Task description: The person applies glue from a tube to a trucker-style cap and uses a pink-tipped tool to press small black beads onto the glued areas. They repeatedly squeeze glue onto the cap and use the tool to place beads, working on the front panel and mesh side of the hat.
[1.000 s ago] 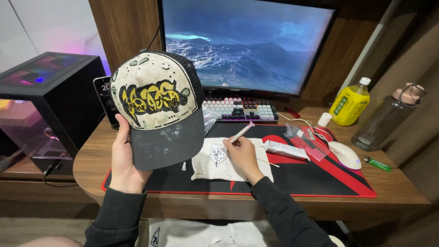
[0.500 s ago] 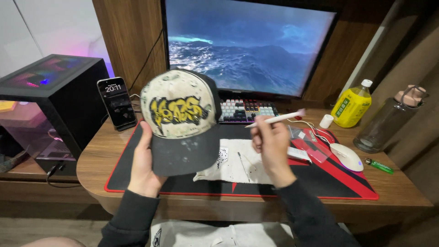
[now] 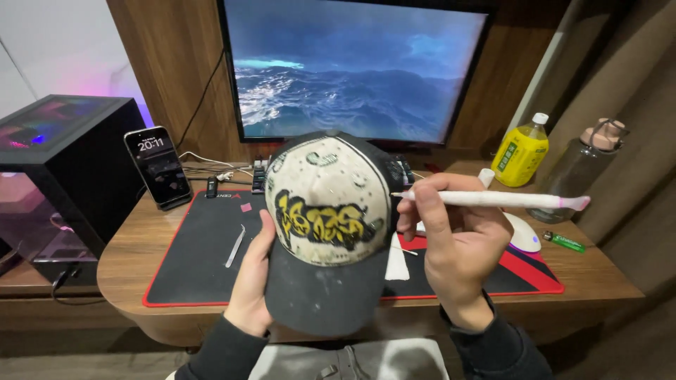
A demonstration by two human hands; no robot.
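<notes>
We see the left hand (image 3: 252,281) gripping a cap (image 3: 327,229) by the left edge of its dark brim, fingers closed around it, thumb lying along the brim's side. The cap is held up above the desk (image 3: 134,243), its front turned toward us: a cream, spotted crown with yellow and black graffiti lettering, and a dark brim speckled with pale marks pointing down toward us.

Just right of the cap, the right hand (image 3: 454,243) is closed on a white pen-like tool (image 3: 493,199), pinched between thumb and fingertips. The tool lies nearly level, its fine tip touching or just beside the cap's right edge; we cannot tell which. Its pink end points away from the cap.

Beneath the cap lies a black desk mat (image 3: 190,260) with a red border, and on it, left of the cap, a slim metal pair of tweezers (image 3: 235,245). Farther left of the cap a phone (image 3: 158,167) stands tilted with its screen lit, beside a black computer case (image 3: 60,169). Behind the cap a large monitor (image 3: 352,70) shows a sea scene. Right of the cap, past the right hand, we see a white mouse (image 3: 524,236), a green lighter (image 3: 563,242), a yellow bottle (image 3: 520,151) and a dark bottle (image 3: 581,169). A pale cloth (image 3: 400,260) shows partly behind the cap.
</notes>
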